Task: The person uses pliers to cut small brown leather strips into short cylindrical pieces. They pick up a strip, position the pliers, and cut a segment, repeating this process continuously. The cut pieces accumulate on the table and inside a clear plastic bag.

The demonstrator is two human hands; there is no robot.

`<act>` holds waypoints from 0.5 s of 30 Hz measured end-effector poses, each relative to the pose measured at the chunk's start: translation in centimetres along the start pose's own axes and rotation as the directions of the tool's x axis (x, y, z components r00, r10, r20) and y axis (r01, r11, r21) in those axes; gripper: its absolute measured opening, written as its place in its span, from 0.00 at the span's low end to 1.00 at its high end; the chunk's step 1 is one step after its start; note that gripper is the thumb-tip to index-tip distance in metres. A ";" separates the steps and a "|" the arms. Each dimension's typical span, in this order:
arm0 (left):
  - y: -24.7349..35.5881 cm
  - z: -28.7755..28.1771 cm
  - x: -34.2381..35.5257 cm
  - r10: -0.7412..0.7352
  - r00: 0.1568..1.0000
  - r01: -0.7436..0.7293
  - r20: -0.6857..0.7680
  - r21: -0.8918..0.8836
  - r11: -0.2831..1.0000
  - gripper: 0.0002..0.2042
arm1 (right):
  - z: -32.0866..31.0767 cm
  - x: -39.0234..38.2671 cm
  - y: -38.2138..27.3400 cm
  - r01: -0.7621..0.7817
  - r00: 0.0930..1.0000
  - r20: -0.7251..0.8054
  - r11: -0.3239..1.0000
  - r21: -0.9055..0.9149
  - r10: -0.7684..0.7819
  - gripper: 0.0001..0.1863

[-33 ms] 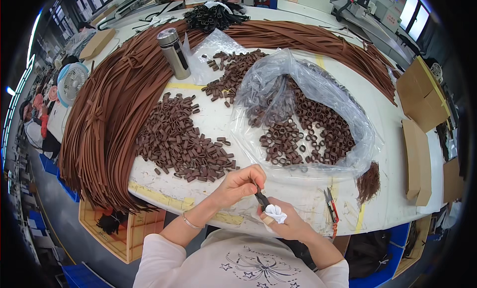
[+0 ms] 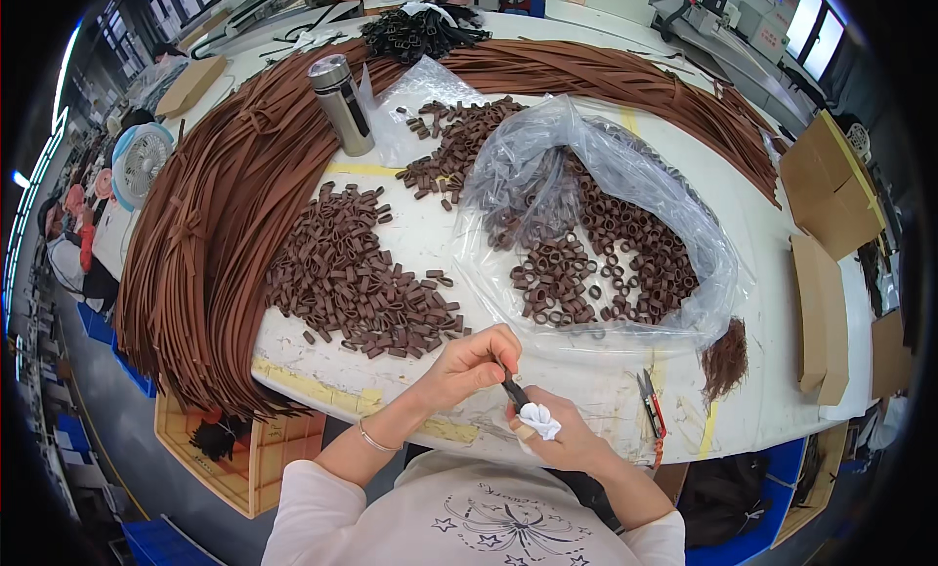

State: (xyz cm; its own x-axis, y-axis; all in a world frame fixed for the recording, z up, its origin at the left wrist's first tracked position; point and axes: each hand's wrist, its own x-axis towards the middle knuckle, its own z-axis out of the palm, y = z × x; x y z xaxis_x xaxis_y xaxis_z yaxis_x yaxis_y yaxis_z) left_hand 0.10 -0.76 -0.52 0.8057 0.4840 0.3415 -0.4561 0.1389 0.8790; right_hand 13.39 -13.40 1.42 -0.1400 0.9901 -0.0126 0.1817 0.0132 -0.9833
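at far left, a white and pale-blue fan stands beside the white table. next, a thick bundle of long brown straps lies along the table's left side and curves around its far edge. a wooden crate sits below the near-left edge. a heap of small brown loops spreads beside the straps, and a steel flask is upright beyond it, tilted in view.

the left hand is near the table's front edge, thumb and fingers pinching the upper end of a dark slim piece. this piece slants down to the right between the two hands. the right hand has its fingers curled around the lower end, together with a crumpled white cloth; the exact finger placement is hidden.

beyond the hands, an open clear plastic bag holds brown rings. farther right lie red-handled snips, a tuft of brown threads and an upright cardboard piece.
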 end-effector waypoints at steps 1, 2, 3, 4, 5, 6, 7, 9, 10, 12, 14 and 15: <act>-0.2 0.0 -0.1 0.011 1.000 -0.011 -0.001 0.018 1.000 0.14 | 0.3 0.1 0.4 0.027 0.999 -0.019 0.999 -0.045 -0.028 0.08; -0.3 -0.1 -0.3 0.021 1.000 -0.021 -0.002 0.035 0.999 0.14 | 0.4 0.1 0.8 0.053 0.998 -0.038 0.995 -0.090 -0.056 0.08; -0.5 -0.2 -0.3 0.031 1.000 -0.031 -0.002 0.052 0.998 0.14 | 0.4 0.2 0.9 0.074 0.996 -0.040 0.992 -0.104 -0.078 0.08; -0.5 -0.1 -0.3 0.026 1.000 -0.026 0.000 0.051 0.998 0.14 | 0.3 0.3 1.1 0.095 0.994 -0.040 0.988 -0.122 -0.100 0.08; -0.4 0.0 -0.3 0.021 1.000 -0.021 0.002 0.050 0.998 0.13 | 0.3 0.3 1.2 0.115 0.992 -0.040 0.984 -0.139 -0.122 0.08; -0.4 0.1 -0.3 0.016 1.000 -0.016 0.005 0.050 0.999 0.13 | 0.4 0.2 1.5 0.139 0.988 -0.051 0.978 -0.156 -0.148 0.08; -0.4 0.1 -0.2 0.009 0.999 -0.010 0.033 0.037 0.999 0.12 | 0.5 0.1 1.8 0.164 0.982 -0.061 0.971 -0.176 -0.177 0.08; -0.3 0.1 -0.1 -0.004 0.996 0.002 0.089 0.012 1.000 0.11 | 0.5 0.0 1.8 0.181 0.977 -0.079 0.966 -0.184 -0.198 0.08; -0.4 0.3 0.0 0.000 0.997 -0.001 0.074 0.011 1.000 0.11 | 0.5 -0.1 1.8 0.175 0.977 -0.088 0.969 -0.174 -0.193 0.08; -0.3 0.9 0.4 0.007 0.999 -0.007 0.044 0.008 1.000 0.12 | 0.4 -0.3 1.5 0.148 0.982 -0.104 0.984 -0.100 -0.158 0.09; 0.2 1.4 0.3 -0.076 0.995 0.076 0.069 0.000 0.997 0.12 | 0.2 -0.5 0.9 0.102 0.989 -0.114 0.994 0.034 -0.098 0.09; 0.3 1.5 0.2 -0.117 0.990 0.117 0.081 -0.003 0.993 0.11 | 0.0 -0.6 0.7 0.056 0.994 -0.099 0.996 0.063 -0.050 0.09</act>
State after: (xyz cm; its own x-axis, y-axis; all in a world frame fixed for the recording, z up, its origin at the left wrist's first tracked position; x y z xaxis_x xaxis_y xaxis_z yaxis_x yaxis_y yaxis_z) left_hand 0.73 -1.94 0.33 0.8813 0.3931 0.2624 -0.3595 0.1972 0.9121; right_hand 13.59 -14.00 0.70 -0.0519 0.9972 0.0544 0.1117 0.0600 -0.9919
